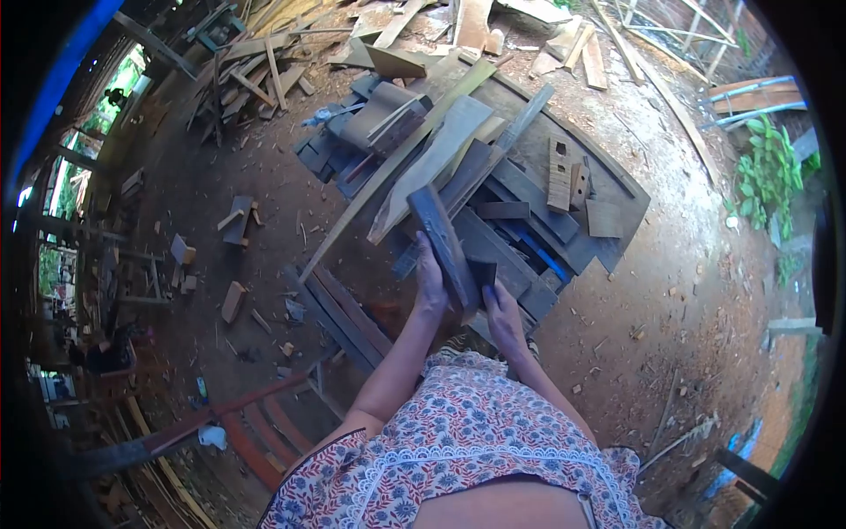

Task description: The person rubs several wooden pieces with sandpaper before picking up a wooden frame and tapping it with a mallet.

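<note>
A long dark wooden piece (441, 247) slants across the front of my body, its far end over the pile of planks. My left hand (430, 278) is closed on its left side, near the lower half. On the other side my right hand (502, 317) grips a small dark block (482, 273), which lies against or very near the long piece. Palms and some fingers are hidden behind both pieces. Just beyond them lies a pale, uneven plank (449, 150) on the stack.
A low work surface (621, 176) holds stacked dark boards and a block with square holes (560, 172). Scrap wood (256, 84) is heaped at the back left. A reddish slatted chair (278, 428) stands at the lower left. Wood chips litter the ground.
</note>
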Tool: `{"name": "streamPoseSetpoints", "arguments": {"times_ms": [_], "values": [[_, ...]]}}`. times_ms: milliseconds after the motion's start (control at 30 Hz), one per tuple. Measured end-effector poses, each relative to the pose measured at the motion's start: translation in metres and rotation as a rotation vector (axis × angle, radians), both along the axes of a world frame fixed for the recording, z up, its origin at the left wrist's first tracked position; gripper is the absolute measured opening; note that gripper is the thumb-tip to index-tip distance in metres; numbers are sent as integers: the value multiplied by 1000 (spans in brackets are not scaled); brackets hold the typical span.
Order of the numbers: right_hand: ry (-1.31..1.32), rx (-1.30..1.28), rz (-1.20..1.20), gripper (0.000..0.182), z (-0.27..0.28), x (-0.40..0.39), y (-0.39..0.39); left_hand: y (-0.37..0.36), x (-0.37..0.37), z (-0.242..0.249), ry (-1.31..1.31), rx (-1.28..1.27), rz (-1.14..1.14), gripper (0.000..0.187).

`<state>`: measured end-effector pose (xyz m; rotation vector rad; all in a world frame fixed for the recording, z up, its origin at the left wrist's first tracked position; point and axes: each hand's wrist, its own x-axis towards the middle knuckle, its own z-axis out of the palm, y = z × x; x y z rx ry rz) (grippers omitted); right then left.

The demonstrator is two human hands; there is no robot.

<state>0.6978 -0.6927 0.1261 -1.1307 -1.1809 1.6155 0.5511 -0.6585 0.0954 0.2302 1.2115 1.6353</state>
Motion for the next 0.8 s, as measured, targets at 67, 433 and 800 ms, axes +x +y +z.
{"name": "streamPoseSetpoints", "arguments": {"times_ms": [67, 433, 800], "values": [[-202, 70, 243, 31, -9, 31, -14, 10, -12, 28, -60, 4, -15, 60], [-18, -248, -159, 35, -34, 133, -44, 197, -115, 39, 1548, -231, -332, 52], [-139, -160, -237, 38, -49, 196, 27, 206, -70, 17, 1852, 97, -112, 33]]}}
